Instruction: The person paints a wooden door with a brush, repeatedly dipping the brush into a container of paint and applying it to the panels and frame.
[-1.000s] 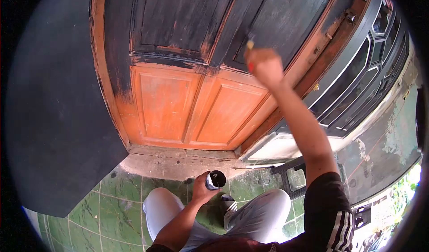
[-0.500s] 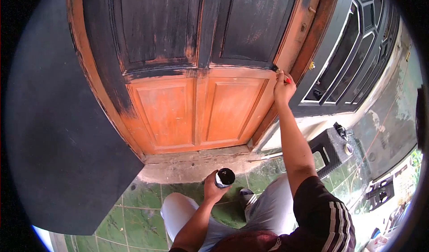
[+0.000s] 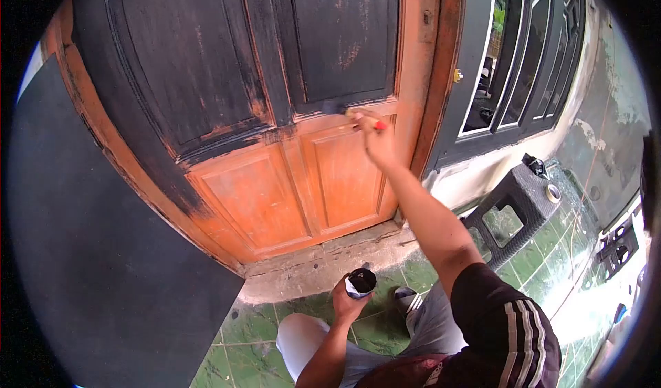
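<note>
My right hand (image 3: 372,137) is closed around a paintbrush (image 3: 378,123) with a red handle end, blurred a little by motion. Its dark bristles are at the rail just below the upper right panel of the wooden door (image 3: 248,195). Black paint covers the door's upper part, with streaks of orange showing through, while the lower panels are orange. Low in front of me, my left hand (image 3: 350,304) grips a small paint can (image 3: 361,282), held upright with black paint inside.
A dark flat panel (image 3: 103,236) stands along the left. To the right are a dark-framed window (image 3: 482,99) and a black patterned stool-like piece (image 3: 509,202) with a roll of tape (image 3: 553,194) on it. Green tiles (image 3: 261,350) cover the floor.
My right hand has swept the paintbrush leftward along the rail, away from the door's right edge. My view has turned to the right. The left hand still holds the paint can.
</note>
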### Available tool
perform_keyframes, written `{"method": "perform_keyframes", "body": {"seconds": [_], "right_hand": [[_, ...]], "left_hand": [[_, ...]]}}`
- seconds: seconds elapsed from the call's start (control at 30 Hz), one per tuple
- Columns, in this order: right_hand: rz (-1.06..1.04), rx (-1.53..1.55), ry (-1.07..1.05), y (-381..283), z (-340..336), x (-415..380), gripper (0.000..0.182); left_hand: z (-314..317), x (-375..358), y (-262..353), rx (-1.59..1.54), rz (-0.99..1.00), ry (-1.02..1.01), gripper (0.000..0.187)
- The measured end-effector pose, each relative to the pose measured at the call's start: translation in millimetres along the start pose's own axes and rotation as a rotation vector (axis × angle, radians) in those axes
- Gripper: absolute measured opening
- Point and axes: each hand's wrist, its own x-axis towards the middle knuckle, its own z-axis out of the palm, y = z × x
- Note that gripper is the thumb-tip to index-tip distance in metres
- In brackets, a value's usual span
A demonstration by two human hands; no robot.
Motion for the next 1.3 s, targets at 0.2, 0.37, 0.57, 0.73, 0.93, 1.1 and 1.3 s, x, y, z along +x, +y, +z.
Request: {"method": "perform_keyframes", "body": {"seconds": [0.2, 0.37, 0.57, 0.73, 0.93, 1.1, 1.3], "right_hand": [[-0.347, -0.697, 0.205, -27.0, -90.7, 20.4, 0.021], [-0.324, -0.627, 0.324, -74.9, -98.2, -52.7, 0.019], [0.101, -0.575, 0.088, -60.0, -92.4, -99.9, 0.018], [0.075, -0.438, -0.061, -58.2, -72.2, -115.2, 0.018], [0.233, -0.213, -0.106, -71.9, -71.7, -115.0, 0.027], [0.199, -0.166, -0.204, -106.6, -64.7, -116.3, 0.023], [0.189, -0.298, -0.463, -128.6, -56.1, -124.2, 0.022]], "left_hand": [[-1.4, -2.4, -13.2, 0.069, 0.003, -0.056, 0.071], [-0.9, -1.7, -47.2, -0.065, -0.126, 0.026, 0.072], [-7.9, 1.4, -59.2, -0.096, -0.225, 0.050, 0.077], [-4.7, 3.4, -68.0, -0.104, -0.178, 0.108, 0.071], [-9.4, 26.8, -21.5, -0.249, -0.118, 0.119, 0.066], [-15.9, 70.7, -5.7, -0.062, -0.099, 0.217, 0.070], [-20.8, 104.7, 69.2, -0.209, 0.052, 0.220, 0.077]]}}
